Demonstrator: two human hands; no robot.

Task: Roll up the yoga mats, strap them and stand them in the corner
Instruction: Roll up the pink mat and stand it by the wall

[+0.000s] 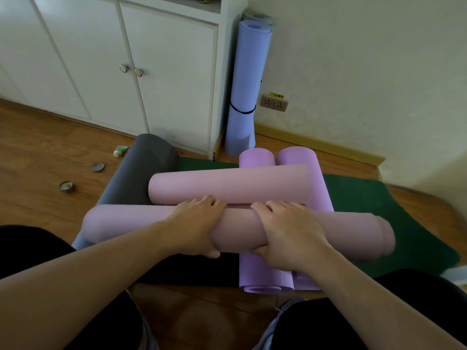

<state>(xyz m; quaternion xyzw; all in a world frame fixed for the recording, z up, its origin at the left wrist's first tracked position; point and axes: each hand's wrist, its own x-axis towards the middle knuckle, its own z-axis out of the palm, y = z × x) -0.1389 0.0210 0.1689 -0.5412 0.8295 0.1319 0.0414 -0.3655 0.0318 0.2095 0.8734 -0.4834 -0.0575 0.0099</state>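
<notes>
Pink rolled foam yoga mat [328, 231] lies crosswise at mid-frame, long axis left to right, atop other rolls. Left hand [195, 224] and right hand [290, 236] both curl around its middle, side by side.

This is a room in a home, used for floor exercise. The floor is warm brown wood laminate [38, 152] with a yellowish wooden skirting board [321, 145] along a plain cream-painted wall [366, 59]. A white built-in cupboard [101, 59] with two round metal door knobs [123, 68] fills the left wall. A beige double wall socket [274, 103] sits low down. A rolled, strapped lavender foam yoga mat [243, 97] stands in the corner, and more rolled foam mats lie on a dark green mat [379, 198].
</notes>
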